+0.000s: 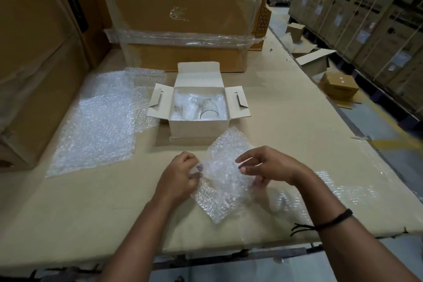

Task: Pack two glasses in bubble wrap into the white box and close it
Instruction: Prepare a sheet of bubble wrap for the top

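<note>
The white box (pixel 198 129) stands open in the middle of the table, its lid and both side flaps spread out. Inside it lie clear glasses (pixel 207 107) among bubble wrap; how many I cannot tell. In front of the box I hold a sheet of bubble wrap (pixel 225 176) bunched round something I cannot make out. My left hand (pixel 180 175) pinches the sheet's left edge. My right hand (pixel 271 166) grips its right side, fingers curled over the top.
A pile of bubble wrap sheets (pixel 100 121) lies left of the box. More bubble wrap (pixel 320 190) lies under my right forearm. A large taped carton (pixel 183 27) stands behind the box, with tall cartons (pixel 34 64) at left. The table's edge (pixel 357 135) runs diagonally at right.
</note>
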Motion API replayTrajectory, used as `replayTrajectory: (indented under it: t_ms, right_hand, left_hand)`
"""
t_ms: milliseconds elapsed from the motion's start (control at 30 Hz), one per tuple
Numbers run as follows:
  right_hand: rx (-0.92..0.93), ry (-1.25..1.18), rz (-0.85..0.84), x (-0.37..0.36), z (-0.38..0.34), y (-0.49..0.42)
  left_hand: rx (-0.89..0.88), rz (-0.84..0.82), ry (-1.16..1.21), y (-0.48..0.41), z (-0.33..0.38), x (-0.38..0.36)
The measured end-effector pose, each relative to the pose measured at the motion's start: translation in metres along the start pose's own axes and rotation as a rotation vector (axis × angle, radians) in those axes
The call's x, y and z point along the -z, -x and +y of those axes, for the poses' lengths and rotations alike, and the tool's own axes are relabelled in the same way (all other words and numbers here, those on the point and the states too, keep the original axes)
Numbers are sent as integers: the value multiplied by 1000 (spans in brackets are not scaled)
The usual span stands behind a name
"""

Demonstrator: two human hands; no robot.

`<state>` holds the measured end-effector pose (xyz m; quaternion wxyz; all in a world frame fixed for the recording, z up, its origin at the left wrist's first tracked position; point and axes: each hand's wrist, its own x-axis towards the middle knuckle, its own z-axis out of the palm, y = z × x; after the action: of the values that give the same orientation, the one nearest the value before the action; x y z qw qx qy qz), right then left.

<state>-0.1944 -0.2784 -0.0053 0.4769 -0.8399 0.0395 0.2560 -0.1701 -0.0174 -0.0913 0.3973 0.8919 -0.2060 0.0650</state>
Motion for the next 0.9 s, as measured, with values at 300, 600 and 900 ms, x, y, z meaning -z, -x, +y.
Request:
replayTrajectory:
  t_ms: [300, 600, 900]
  right_hand:
    - [80, 208, 331, 0, 2, -66]
    - [241, -48, 415, -15, 10, -89]
    - [203, -47, 603, -13, 9, -95]
  left_hand:
    - [177, 309, 146, -1, 0, 21]
    - [560, 396, 469, -1, -10, 36]
    - [633, 355, 825, -16, -14, 45]
